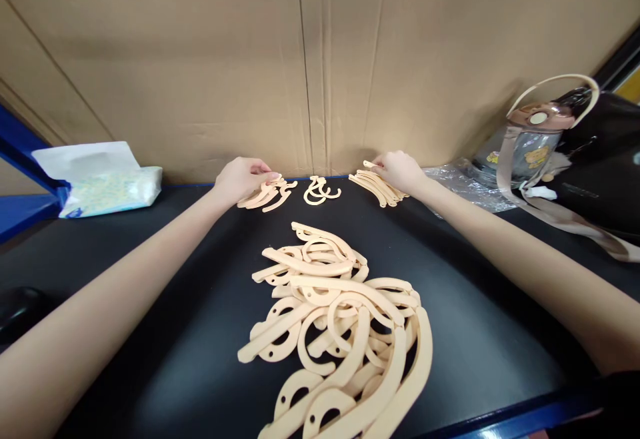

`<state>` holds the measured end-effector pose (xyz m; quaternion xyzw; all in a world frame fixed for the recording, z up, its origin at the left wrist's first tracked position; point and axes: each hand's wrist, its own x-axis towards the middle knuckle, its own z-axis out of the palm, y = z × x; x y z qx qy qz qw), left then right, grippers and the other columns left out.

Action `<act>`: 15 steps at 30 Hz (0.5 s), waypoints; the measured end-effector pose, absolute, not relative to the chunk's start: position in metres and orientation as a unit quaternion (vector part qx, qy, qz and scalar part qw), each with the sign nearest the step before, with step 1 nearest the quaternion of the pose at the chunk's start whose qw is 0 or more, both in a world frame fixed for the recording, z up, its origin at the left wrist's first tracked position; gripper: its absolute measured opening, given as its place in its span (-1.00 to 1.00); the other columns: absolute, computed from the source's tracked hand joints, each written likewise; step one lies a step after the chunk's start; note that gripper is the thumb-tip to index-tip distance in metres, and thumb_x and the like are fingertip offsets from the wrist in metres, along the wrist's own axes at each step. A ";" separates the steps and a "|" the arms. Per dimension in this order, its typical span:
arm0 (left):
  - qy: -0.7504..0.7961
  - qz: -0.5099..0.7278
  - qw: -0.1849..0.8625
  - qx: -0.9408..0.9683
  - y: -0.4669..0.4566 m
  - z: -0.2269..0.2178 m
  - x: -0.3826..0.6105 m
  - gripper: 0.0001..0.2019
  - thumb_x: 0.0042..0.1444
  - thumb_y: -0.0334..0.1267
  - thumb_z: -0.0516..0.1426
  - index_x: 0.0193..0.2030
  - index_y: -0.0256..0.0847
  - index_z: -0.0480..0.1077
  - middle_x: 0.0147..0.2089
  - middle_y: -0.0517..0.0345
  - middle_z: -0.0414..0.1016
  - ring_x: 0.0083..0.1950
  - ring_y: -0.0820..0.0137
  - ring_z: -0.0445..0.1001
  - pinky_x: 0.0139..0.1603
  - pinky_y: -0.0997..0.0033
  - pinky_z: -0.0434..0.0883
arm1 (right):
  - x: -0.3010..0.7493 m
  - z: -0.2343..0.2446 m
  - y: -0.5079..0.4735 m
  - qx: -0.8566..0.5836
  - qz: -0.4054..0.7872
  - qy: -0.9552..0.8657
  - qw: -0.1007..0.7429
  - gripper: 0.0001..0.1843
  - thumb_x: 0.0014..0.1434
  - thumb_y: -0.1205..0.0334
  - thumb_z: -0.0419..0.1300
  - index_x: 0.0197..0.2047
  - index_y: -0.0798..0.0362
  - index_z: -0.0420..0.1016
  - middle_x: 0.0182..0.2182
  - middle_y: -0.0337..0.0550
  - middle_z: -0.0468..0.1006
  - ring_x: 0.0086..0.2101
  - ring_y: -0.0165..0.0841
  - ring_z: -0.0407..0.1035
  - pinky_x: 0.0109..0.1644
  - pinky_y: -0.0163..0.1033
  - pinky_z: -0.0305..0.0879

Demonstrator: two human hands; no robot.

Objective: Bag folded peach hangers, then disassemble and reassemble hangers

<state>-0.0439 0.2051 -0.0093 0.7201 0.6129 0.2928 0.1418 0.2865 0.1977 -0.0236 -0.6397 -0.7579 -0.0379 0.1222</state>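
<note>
My left hand (245,178) reaches to the far left of the table, its fingers pinched at a small pile of beige plastic hanger arms (270,196). The piece at its fingertips is partly hidden. At the far right, my right hand (400,171) closes over one end of a hanger arm (371,165), above a row of similar arms (383,189). Between the hands lies a small group of beige hanger hooks (320,190). Nearer to me, folding hangers (345,319), with curved arms and round hooks, overlap in a large heap.
A black table (200,306) with a blue edge stands against a cardboard wall (200,59). A tissue pack (110,189) is at the left. Clear plastic wrap (460,186), a strapped water bottle (537,146) and a black bag (600,166) are at the right.
</note>
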 end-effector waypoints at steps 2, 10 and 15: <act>0.619 0.286 0.121 0.722 0.205 -0.013 -0.044 -0.84 -0.06 -0.10 0.31 -0.49 -0.09 0.49 -0.37 0.12 0.58 -0.29 0.23 0.48 -0.35 0.39 0.20 | 0.286 -0.024 0.196 -0.647 -0.059 -0.749 0.128 -0.63 0.32 0.17 0.03 -0.08 0.09 0.65 -0.20 0.10 0.64 -0.17 -0.12 0.50 -0.22 -0.18 0.24; 0.616 0.291 0.035 0.731 0.189 0.007 -0.024 -0.86 0.13 -0.11 0.18 -0.29 -0.10 0.48 -0.13 0.02 0.57 -0.11 0.10 0.45 -0.28 0.33 0.17 | 0.248 0.006 0.163 -0.546 -0.020 -0.822 0.160 -0.68 0.32 0.10 0.08 -0.17 0.04 0.64 -0.22 -0.11 0.65 -0.24 -0.28 0.46 -0.25 -0.26 0.18; 0.591 0.267 0.061 0.759 0.174 0.017 -0.002 -0.82 0.15 -0.13 0.17 -0.40 -0.12 0.49 -0.31 0.07 0.56 -0.29 0.20 0.43 -0.34 0.33 0.15 | 0.206 0.003 0.125 -0.411 0.212 -0.882 0.094 -0.65 0.21 -0.04 0.23 -0.34 0.09 0.63 -0.42 -0.19 0.60 -0.42 -0.40 0.39 -0.36 -0.30 0.13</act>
